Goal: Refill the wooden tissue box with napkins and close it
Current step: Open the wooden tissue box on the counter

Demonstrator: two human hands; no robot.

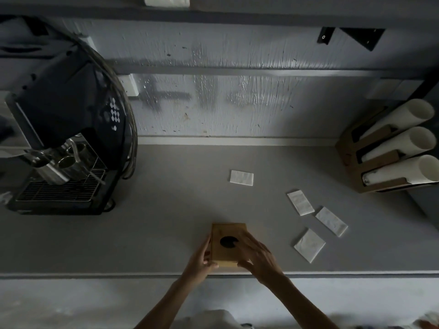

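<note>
Wooden tissue box (228, 243) at counter's (166, 233) near edge, clasped by left hand (202, 260) and right hand (257, 255) on its sides; looks rigid, light; napkins (308, 245) right of it, limp.

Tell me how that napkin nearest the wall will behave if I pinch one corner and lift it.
The folded napkin looks thin and papery, so it will probably droop rather than stay flat. It seems very light, lying alone on the counter, so a light pinch should do. Its folded layers may fan open, since nothing visibly holds them together.
</note>
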